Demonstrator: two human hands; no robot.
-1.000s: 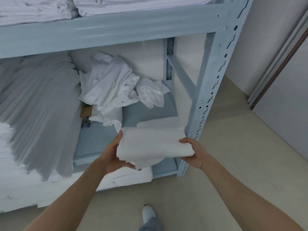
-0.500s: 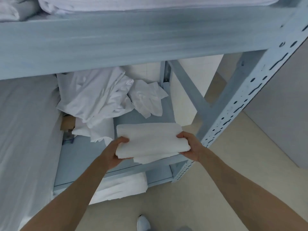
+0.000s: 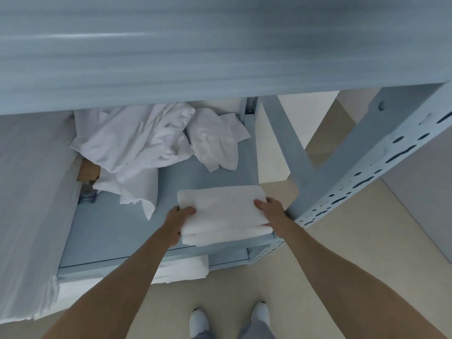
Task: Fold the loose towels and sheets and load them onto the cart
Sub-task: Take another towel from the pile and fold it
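- Shelf (image 3: 117,236): pale blue metal deck; an upper shelf (image 3: 220,45), blurred, overhangs it and hides its back edge.
- Perforated upright post (image 3: 362,182): at the shelf's front right corner, just beside the right hand.
- Crumpled sheet (image 3: 132,143): white, heaped toward the back left; a smaller crumpled cloth (image 3: 215,140) lies beside it at the back right.
- Left hand (image 3: 179,222): thumb on top, fingers hidden beneath, gripping the folded towel's left edge.
- Right hand (image 3: 271,212): thumb on top, fingers curled round the towel's right edge.
- Folded towel (image 3: 222,211): white, flat rectangle in several layers, at the shelf's front right corner, near edge over the front lip.
- White shoes (image 3: 230,319): on the beige floor below.
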